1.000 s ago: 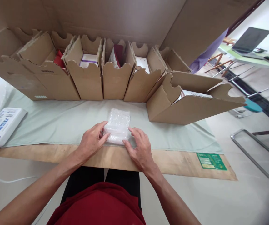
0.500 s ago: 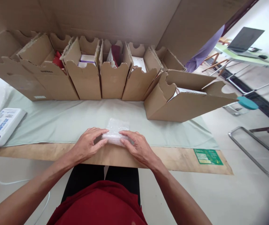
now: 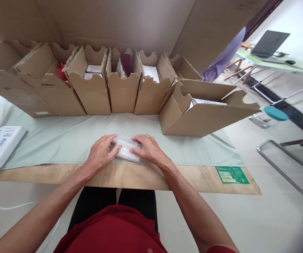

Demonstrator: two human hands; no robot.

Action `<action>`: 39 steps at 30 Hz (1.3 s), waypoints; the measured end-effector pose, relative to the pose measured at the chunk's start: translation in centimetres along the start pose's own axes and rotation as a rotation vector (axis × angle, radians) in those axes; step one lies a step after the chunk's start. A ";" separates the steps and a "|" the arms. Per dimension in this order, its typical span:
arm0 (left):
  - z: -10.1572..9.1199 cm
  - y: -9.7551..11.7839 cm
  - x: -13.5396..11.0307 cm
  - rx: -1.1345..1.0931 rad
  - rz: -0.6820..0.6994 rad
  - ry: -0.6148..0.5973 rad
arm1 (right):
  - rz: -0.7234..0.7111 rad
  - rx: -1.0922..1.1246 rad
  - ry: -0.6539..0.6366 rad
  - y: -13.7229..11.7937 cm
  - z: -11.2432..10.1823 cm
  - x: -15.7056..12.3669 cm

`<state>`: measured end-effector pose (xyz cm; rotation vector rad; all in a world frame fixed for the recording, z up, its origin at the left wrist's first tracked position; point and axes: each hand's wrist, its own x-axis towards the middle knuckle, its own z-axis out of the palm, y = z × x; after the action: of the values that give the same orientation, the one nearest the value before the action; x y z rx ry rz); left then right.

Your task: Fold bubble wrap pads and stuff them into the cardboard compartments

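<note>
A small bundle of clear bubble wrap [image 3: 126, 149] lies on the pale green cloth near the table's front edge. What is inside it, if anything, cannot be made out. My left hand [image 3: 103, 149] grips its left side, with the thumb on top and the fingers curled at the far edge. On the right side my right hand [image 3: 147, 149] holds it in the same way, thumb pressed on the wrap and fingers bent over the far corner.
Several open cardboard file boxes [image 3: 122, 93] line the back, some with boxed items inside. Another cardboard box [image 3: 193, 119] stands angled at the right. A white label printer-like device [image 3: 5, 144] sits at the left. A green card [image 3: 233, 175] lies on the wooden edge [image 3: 188, 177].
Both hands have moved a little away from me with the bubble wrap. The flap that stuck out at its far side is now folded down.
</note>
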<state>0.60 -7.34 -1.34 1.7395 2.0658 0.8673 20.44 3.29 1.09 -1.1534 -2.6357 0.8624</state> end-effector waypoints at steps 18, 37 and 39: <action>-1.6 8.3 -0.9 -0.160 0.517 -0.292 | -0.252 -0.274 0.142 -3.8 -5.5 -9.8; 3.3 18.7 14.5 0.062 0.724 0.106 | 0.357 0.355 0.824 3.5 -25.1 -2.9; 4.0 18.3 14.4 0.039 0.711 0.114 | 0.423 0.368 0.789 4.9 -24.7 -0.8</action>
<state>14.08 9.10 9.02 2.5485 1.5123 1.1280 32.50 16.45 18.87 -1.5503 -1.5672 0.7004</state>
